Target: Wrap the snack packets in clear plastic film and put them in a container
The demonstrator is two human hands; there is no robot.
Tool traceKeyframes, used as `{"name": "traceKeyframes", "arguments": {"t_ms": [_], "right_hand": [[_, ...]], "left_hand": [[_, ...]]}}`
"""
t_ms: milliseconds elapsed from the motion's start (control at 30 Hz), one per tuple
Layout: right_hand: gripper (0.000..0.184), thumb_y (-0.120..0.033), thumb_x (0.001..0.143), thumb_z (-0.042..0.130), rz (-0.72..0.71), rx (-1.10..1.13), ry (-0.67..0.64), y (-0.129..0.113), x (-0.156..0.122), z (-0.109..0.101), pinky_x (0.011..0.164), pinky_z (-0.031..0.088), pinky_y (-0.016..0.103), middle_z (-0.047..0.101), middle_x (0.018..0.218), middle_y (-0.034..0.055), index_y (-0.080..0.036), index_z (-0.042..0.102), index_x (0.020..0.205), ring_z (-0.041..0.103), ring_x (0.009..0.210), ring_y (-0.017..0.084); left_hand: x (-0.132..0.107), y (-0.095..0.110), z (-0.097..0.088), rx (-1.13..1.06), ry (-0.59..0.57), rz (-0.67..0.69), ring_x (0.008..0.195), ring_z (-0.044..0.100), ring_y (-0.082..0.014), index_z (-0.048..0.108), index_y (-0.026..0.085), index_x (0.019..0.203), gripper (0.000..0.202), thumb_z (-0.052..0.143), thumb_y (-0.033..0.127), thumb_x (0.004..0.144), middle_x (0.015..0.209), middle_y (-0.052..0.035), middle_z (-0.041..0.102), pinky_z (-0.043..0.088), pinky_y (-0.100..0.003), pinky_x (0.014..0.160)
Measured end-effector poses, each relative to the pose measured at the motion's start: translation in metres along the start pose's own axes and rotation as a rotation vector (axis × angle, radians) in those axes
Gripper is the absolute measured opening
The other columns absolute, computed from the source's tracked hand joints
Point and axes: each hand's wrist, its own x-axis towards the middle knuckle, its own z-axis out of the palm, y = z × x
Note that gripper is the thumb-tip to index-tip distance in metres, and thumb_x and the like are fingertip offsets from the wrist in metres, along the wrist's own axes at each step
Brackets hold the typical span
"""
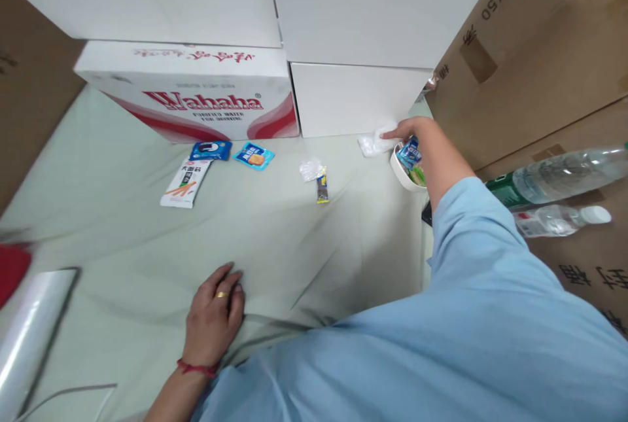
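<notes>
My right hand [412, 129] reaches far forward, its fingers closed on a small white packet [377, 142] that lies at the foot of a white box. Just under that wrist stands a white bowl [401, 175] holding several snack packets, a blue one [409, 151] on top. My left hand [214, 311], with a gold ring and a red wrist string, rests palm down on the pale green cloth [275, 245], its fingers curled and holding nothing. My light blue sleeve hides the near right of the cloth.
Loose snacks lie on the cloth: a white stick packet [185, 182], two blue packets [210, 150] [254, 156], a clear wrapper [311, 169] and a small dark bar [322, 188]. A Wahaha carton [196, 91] and white boxes [353, 98] stand behind. Cardboard boxes with two water bottles [559, 183] are on the right.
</notes>
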Motion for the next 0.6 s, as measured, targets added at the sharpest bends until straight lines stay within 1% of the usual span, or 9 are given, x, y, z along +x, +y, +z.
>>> {"name": "traceKeyframes", "arguments": {"t_ms": [100, 133, 200, 267, 333, 400, 467, 533, 600], "right_hand": [[0.073, -0.072, 0.074, 0.084, -0.023, -0.129, -0.183, -0.038, 0.003, 0.017, 0.104, 0.052, 0.049, 0.076, 0.113, 0.0223, -0.007, 0.079, 0.106, 0.069, 0.115, 0.039], [0.078, -0.074, 0.075, 0.083, -0.028, -0.162, -0.175, -0.05, 0.003, 0.023, 0.11, 0.047, 0.055, 0.073, 0.123, 0.0245, -0.007, 0.077, 0.115, 0.065, 0.124, 0.041], [0.09, -0.075, 0.075, 0.082, -0.019, -0.181, -0.088, -0.066, -0.002, 0.032, 0.116, 0.036, 0.068, 0.065, 0.139, 0.0286, -0.007, 0.069, 0.133, 0.053, 0.138, 0.048], [0.1, -0.075, 0.076, 0.081, -0.019, -0.148, 0.042, -0.066, -0.018, 0.036, 0.116, 0.028, 0.077, 0.057, 0.147, 0.0313, -0.006, 0.059, 0.146, 0.044, 0.144, 0.052], [0.098, -0.073, 0.081, 0.077, -0.092, -0.084, 0.236, -0.053, -0.048, 0.036, 0.116, 0.027, 0.078, 0.054, 0.15, 0.0296, -0.009, 0.053, 0.152, 0.043, 0.144, 0.051], [0.08, -0.068, 0.092, 0.066, -0.221, -0.034, 0.465, -0.032, -0.092, 0.037, 0.117, 0.03, 0.073, 0.055, 0.148, 0.0232, -0.016, 0.054, 0.151, 0.045, 0.142, 0.045], [0.058, -0.059, 0.102, 0.053, -0.291, -0.022, 0.624, -0.008, -0.14, 0.043, 0.116, 0.038, 0.064, 0.058, 0.142, 0.0188, -0.02, 0.059, 0.146, 0.049, 0.135, 0.04], [0.044, -0.049, 0.106, 0.047, -0.295, -0.044, 0.69, 0.017, -0.182, 0.057, 0.11, 0.045, 0.057, 0.062, 0.131, 0.0163, -0.022, 0.068, 0.133, 0.053, 0.125, 0.036], [0.037, -0.047, 0.103, 0.054, -0.245, -0.086, 0.699, 0.041, -0.21, 0.078, 0.104, 0.049, 0.054, 0.063, 0.121, 0.0157, -0.022, 0.074, 0.12, 0.052, 0.119, 0.036]], "left_hand": [[0.001, 0.001, 0.0, 0.015, 0.01, 0.022, 0.107, 0.068, -0.0295, 0.065, 0.017, 0.116, 0.021, 0.052, 0.025, 0.103, 0.131, -0.0171, 0.067, 0.058, -0.045, 0.095], [0.002, 0.001, 0.0, 0.02, 0.01, 0.029, 0.107, 0.068, -0.0301, 0.065, 0.016, 0.116, 0.021, 0.052, 0.025, 0.103, 0.131, -0.0177, 0.067, 0.058, -0.046, 0.095], [0.003, 0.001, -0.001, 0.021, 0.002, 0.036, 0.107, 0.068, -0.031, 0.065, 0.015, 0.116, 0.022, 0.052, 0.025, 0.102, 0.13, -0.0189, 0.067, 0.058, -0.047, 0.094], [0.004, 0.001, -0.002, 0.014, -0.012, 0.03, 0.108, 0.068, -0.0317, 0.066, 0.015, 0.117, 0.023, 0.053, 0.026, 0.102, 0.131, -0.0196, 0.067, 0.058, -0.047, 0.094], [0.003, 0.001, -0.003, 0.004, -0.024, 0.015, 0.109, 0.068, -0.032, 0.066, 0.016, 0.118, 0.023, 0.053, 0.026, 0.102, 0.132, -0.0195, 0.067, 0.058, -0.048, 0.095], [0.003, 0.001, -0.004, -0.003, -0.031, 0.0, 0.11, 0.068, -0.0324, 0.066, 0.016, 0.118, 0.024, 0.053, 0.028, 0.101, 0.132, -0.0194, 0.067, 0.058, -0.049, 0.096], [0.003, 0.0, -0.004, -0.005, -0.036, -0.007, 0.109, 0.068, -0.0332, 0.066, 0.016, 0.117, 0.025, 0.053, 0.029, 0.101, 0.133, -0.0197, 0.067, 0.058, -0.05, 0.096], [0.003, 0.0, -0.004, -0.01, -0.041, -0.011, 0.109, 0.068, -0.0338, 0.066, 0.017, 0.117, 0.025, 0.054, 0.03, 0.1, 0.133, -0.0197, 0.067, 0.058, -0.051, 0.096], [0.003, -0.001, -0.004, -0.025, -0.046, -0.012, 0.109, 0.068, -0.0339, 0.066, 0.017, 0.116, 0.024, 0.054, 0.03, 0.1, 0.133, -0.0198, 0.067, 0.058, -0.051, 0.096]]}}
